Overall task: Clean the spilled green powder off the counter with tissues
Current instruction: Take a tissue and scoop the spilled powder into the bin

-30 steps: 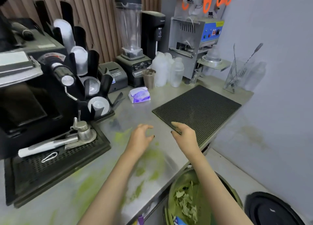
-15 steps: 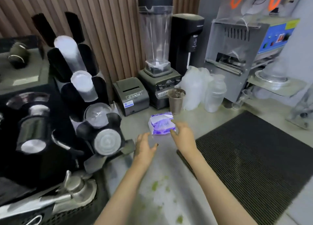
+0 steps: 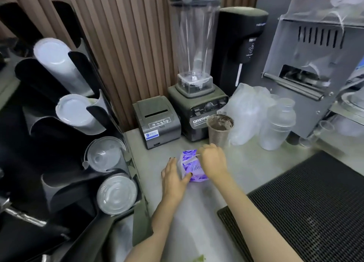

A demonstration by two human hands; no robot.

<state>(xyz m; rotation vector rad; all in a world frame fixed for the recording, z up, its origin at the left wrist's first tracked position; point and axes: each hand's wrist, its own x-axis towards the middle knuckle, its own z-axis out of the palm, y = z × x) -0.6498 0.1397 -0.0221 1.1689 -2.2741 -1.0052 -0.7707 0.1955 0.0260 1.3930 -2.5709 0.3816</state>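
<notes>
A purple and white tissue pack (image 3: 192, 168) lies on the steel counter (image 3: 256, 163) in front of the blender. My left hand (image 3: 174, 176) presses against the pack's left side, thumb on its front. My right hand (image 3: 212, 160) is closed over the pack's top, pinching a white tissue at the opening. A small patch of green powder (image 3: 200, 258) shows at the bottom edge of the view; the rest of the spill is out of frame.
Behind the pack stand a receipt printer (image 3: 157, 122), a blender (image 3: 197, 96), a metal mesh cup (image 3: 219, 129) and clear plastic shakers (image 3: 277, 123). A black rubber mat (image 3: 315, 206) covers the counter at right. A black lid and cup dispenser (image 3: 78, 143) crowds the left.
The view has moved in from the green spill toward the back of the counter. Both hands reached forward to the tissue pack; the left now holds it and the right pinches a tissue.
</notes>
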